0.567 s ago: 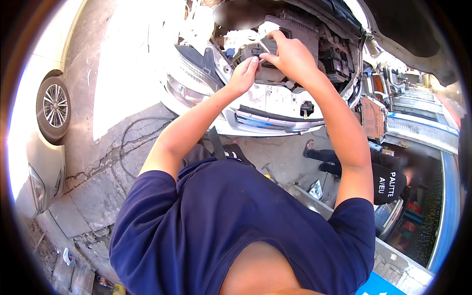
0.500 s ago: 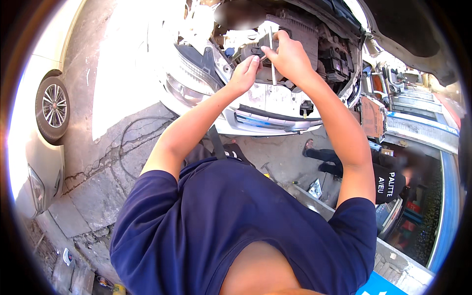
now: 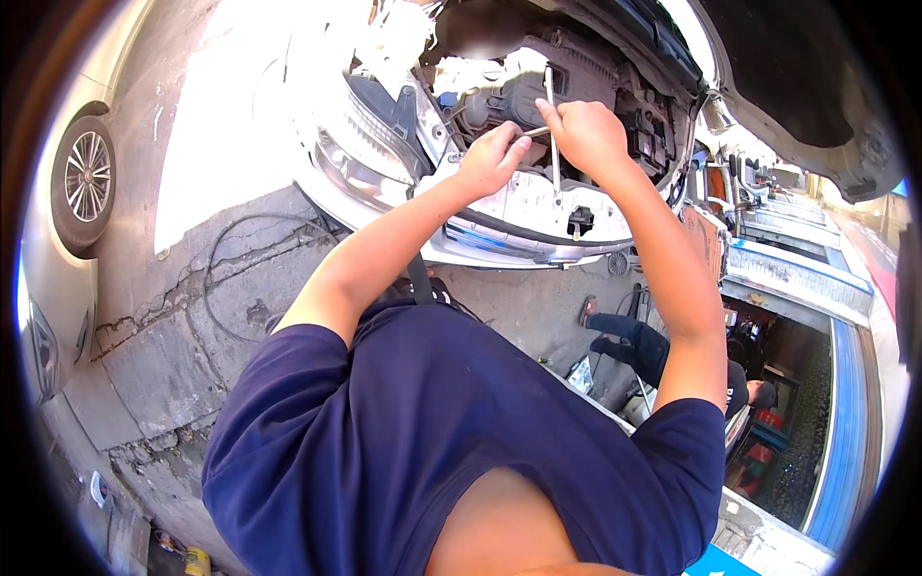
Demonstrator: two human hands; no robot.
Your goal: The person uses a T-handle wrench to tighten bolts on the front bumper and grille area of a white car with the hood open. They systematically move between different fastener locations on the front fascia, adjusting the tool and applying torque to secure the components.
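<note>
Over the open engine bay (image 3: pixel 576 86) of a white car, the right hand (image 3: pixel 588 134) is closed around a long metal wrench (image 3: pixel 551 125) standing nearly upright. The left hand (image 3: pixel 490 158) is loosely curled beside it, fingertips at a short metal rod (image 3: pixel 536 132), perhaps pinching it; the view is too small to tell. The bay holds a dark engine block. A blue sign corner (image 3: pixel 715 564) sits at bottom right.
</note>
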